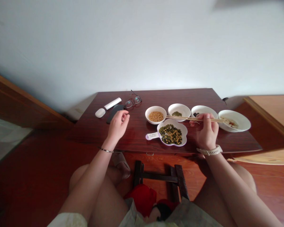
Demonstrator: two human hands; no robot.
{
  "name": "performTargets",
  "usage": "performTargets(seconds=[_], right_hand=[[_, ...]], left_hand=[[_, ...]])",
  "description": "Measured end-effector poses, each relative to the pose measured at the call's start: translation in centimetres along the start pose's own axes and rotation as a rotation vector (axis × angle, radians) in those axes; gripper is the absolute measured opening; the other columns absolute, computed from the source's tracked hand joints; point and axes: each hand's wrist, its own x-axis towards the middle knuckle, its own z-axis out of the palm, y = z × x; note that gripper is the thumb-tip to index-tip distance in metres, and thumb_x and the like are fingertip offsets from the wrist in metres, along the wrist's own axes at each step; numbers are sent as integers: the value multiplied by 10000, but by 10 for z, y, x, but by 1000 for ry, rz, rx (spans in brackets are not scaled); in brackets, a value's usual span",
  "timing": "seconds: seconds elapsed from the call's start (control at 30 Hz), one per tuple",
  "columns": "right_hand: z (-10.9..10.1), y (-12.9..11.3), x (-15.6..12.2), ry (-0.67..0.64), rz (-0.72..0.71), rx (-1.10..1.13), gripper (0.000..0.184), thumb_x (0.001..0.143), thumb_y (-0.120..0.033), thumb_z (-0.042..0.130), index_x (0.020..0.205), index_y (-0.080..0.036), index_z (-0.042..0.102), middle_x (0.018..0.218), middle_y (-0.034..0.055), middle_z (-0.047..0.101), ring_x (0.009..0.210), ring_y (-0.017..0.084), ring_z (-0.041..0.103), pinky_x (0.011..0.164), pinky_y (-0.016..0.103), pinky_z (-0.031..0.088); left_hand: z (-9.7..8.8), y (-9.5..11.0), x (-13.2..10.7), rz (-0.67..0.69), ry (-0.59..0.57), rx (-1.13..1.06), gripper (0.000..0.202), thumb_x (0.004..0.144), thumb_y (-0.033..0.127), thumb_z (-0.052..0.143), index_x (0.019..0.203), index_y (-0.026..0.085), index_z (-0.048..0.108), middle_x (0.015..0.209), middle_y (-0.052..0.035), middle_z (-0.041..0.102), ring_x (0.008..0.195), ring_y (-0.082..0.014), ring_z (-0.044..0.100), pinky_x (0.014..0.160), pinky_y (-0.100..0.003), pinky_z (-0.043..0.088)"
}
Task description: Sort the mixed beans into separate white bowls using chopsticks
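My right hand [206, 132] grips a pair of wooden chopsticks [184, 118] held level, tips pointing left over the bowls. Below the tips sits a flower-shaped dish [183, 138] of mixed green and yellow beans with a labelled handle. Behind it stand a bowl of yellow soybeans [155, 115], a bowl with a few green beans [179, 110] and a bowl with dark beans [203, 111]. My left hand [118, 125] hovers over the table's left part, fingers loosely curled, holding nothing, close to a dark phone [115, 113].
A larger white bowl [236, 121] stands at the right edge of the dark wooden table [137, 135]. Glasses [133, 101], a white tube [112, 103] and a white oval object [100, 113] lie at the back left. A small stool [159, 178] stands between my knees.
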Motion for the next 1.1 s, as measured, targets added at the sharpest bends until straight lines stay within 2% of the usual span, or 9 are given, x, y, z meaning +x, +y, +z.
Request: performTargets(seconds=[0.1, 0.2, 0.3, 0.43, 0.63, 0.8, 0.97, 1.1], right_hand=[[-6, -8, -10, -102, -130, -132, 363, 1122, -532, 663, 944, -217, 690, 904, 23, 688, 697, 172, 724, 661, 330, 615], [-13, -19, -17, -238, -309, -320, 297, 1168, -417, 587, 974, -225, 706, 950, 46, 700, 809, 208, 729, 793, 399, 616], [-21, -31, -20, -387, -480, -562, 199, 1164, -285, 564, 1055, -240, 725, 1001, 69, 718, 928, 241, 712, 872, 430, 593], [-28, -38, -22, -586, -561, -736, 159, 1126, -197, 612, 1215, -265, 724, 1172, 101, 713, 1047, 265, 739, 906, 430, 626], [-27, -33, -31, -779, -574, -847, 259, 1131, -196, 615, 1355, -281, 712, 1293, 134, 719, 1171, 293, 769, 998, 459, 666], [-23, -30, -39, -856, -567, -895, 312, 1112, -312, 684, 1420, -269, 717, 1336, 159, 724, 1191, 334, 773, 1031, 516, 670], [-24, -30, -42, -909, -527, -928, 500, 1060, -430, 767, 1534, -299, 677, 1442, 181, 694, 1337, 402, 703, 1148, 636, 592], [-27, -28, -43, -956, -513, -924, 621, 1021, -507, 807, 1587, -302, 653, 1496, 189, 662, 1416, 426, 649, 1172, 657, 564]], left_hand=[[-13, -31, 39, -79, 122, 183, 206, 1083, 313, 592, 1202, 205, 720, 1143, -111, 747, 1061, -292, 678, 1044, -444, 547], [-23, -62, 80, -115, 97, 414, 285, 1071, 282, 559, 1270, 162, 724, 1350, -183, 721, 1323, -376, 614, 1236, -555, 442], [-28, -87, 111, -197, 12, 578, 450, 1069, 306, 529, 1425, 72, 673, 1508, -279, 649, 1449, -442, 539, 1253, -605, 420], [-29, -111, 135, -275, -139, 725, 529, 1072, 354, 488, 1468, 40, 643, 1538, -329, 634, 1460, -480, 546, 1205, -641, 452], [-18, -129, 151, -381, -309, 779, 565, 1090, 428, 445, 1457, 43, 637, 1508, -351, 664, 1384, -511, 634, 1143, -661, 498], [-9, -133, 147, -378, -337, 758, 520, 1076, 420, 491, 1418, 63, 653, 1464, -340, 693, 1345, -493, 667, 1123, -628, 521], [-8, -131, 139, -323, -251, 722, 494, 1076, 427, 523, 1387, 66, 655, 1450, -345, 674, 1357, -470, 642, 1138, -600, 518], [-13, -120, 137, -326, -16, 550, 455, 1082, 397, 570, 1407, 86, 637, 1474, -319, 650, 1362, -445, 641, 1168, -589, 514]])
